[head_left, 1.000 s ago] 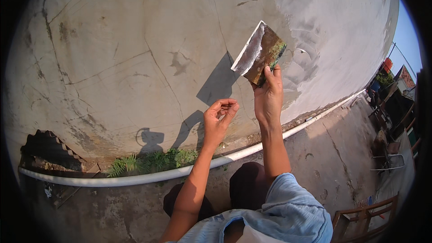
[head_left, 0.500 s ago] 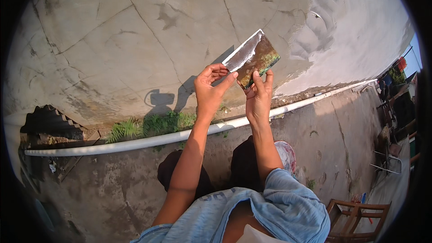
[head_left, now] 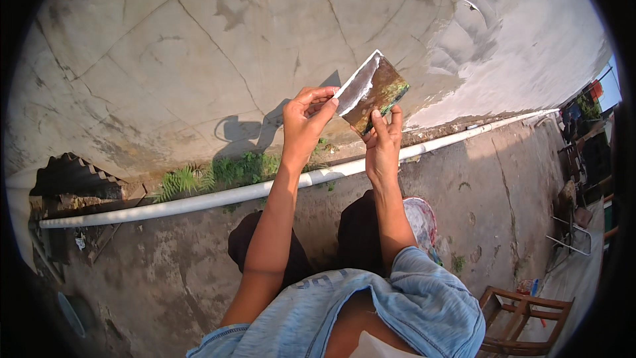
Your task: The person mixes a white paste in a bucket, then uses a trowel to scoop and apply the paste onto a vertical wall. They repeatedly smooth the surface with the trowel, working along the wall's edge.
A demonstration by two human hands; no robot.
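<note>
Between my hands, in front of the wall, is a flat rectangular plate (head_left: 375, 90), brown and dark grey with yellow-green patches. White paste runs along its upper left edge and in a ragged line across its face. My right hand (head_left: 383, 148) grips the lower edge, thumb on the face and fingers partly behind. At the left corner, my left hand (head_left: 305, 122) pinches the edge between thumb and fingers. The plate is tilted and stands off the wall, its shadow falling there.
The cracked grey wall (head_left: 278, 33) carries a fresh white coating (head_left: 523, 40) at right. A white pipe (head_left: 252, 195) runs along its foot, beside green ferns (head_left: 185, 182). A paste-smeared bucket (head_left: 421, 219) stands by my right leg; a wooden frame (head_left: 523, 321) lies lower right.
My left thumb and fingers have closed in on the plate's left corner. The plate has turned and shifted slightly; my right hand keeps its grip.
</note>
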